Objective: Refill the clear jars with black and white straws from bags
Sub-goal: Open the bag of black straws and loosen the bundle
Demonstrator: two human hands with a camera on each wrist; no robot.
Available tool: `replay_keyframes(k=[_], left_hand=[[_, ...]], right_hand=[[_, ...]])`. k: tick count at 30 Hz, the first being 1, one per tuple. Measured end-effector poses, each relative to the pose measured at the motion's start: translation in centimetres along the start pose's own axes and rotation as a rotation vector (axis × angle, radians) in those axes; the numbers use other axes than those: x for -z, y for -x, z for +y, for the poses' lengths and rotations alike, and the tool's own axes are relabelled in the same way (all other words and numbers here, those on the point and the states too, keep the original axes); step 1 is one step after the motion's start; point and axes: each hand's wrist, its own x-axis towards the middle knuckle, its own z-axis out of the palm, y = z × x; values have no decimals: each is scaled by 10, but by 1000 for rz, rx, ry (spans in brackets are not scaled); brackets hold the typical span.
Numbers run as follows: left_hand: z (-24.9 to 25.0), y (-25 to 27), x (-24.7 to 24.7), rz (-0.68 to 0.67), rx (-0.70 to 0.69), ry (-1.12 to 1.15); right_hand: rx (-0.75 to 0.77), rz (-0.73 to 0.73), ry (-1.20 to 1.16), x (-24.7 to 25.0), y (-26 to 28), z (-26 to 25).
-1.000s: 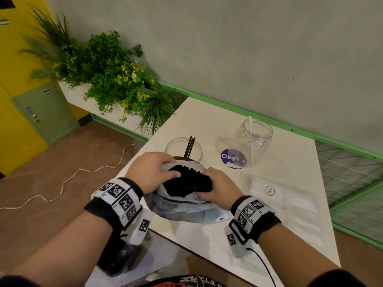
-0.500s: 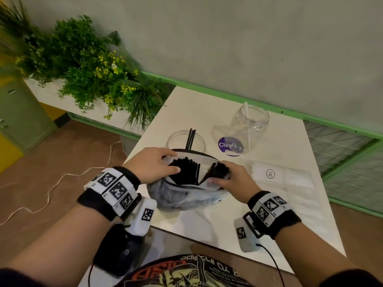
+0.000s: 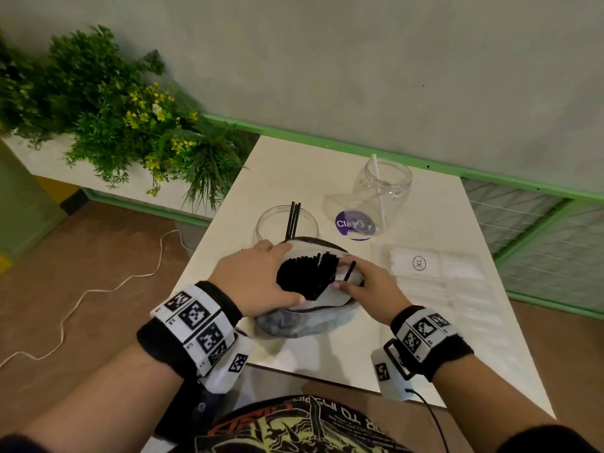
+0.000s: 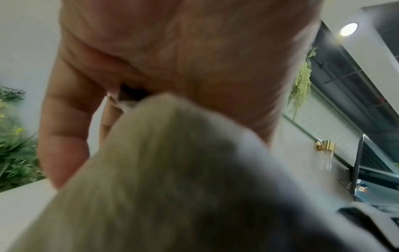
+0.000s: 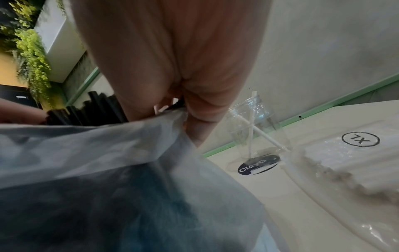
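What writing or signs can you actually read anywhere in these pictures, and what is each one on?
"XL" in a circle: on the clear bag of white straws, mirrored in the right wrist view.
"Clay..." in white, cut off by glare: on the purple round sticker by the jar with the white straw; the smaller line under it is too blurred to read.
Upside-down lettering on the person's shirt: too cut off to read.
Square black-and-white codes on the wristbands: patterns, no words.

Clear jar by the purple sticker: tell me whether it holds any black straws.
No: the clear jar by the purple sticker holds only one white straw.
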Motion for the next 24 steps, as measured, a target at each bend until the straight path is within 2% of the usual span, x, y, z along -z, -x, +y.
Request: replay_keyframes(k=[4,6,9,10,12,14,16,20,24], left_hand=[[-2,-3,-8,52,-5,32],[-3,-4,-7,70,-5,42],[-3,-5,-6,79,21,55],[-2,-5,-6,84,27,55],[-2,-7,-7,99,27,65],[-1,-8,-7,105,22,77],[0,-7,-6,105,17,97],[4,3,-1,62,-39,138],[6,7,-3,-14,-104,11]], right_hand=[[62,15,121,-1,5,7],[157,117,217,0,11,3],[425,405,302,-1,22,-10],[524,441,327,-2,26,-15],[666,364,429,-8,32,-22],[645,202,557,-16,32,-22],[536,117,582,-21,29,-20],[429,70,560,-24,20,-16],[381,13,626,-26,13,-12]])
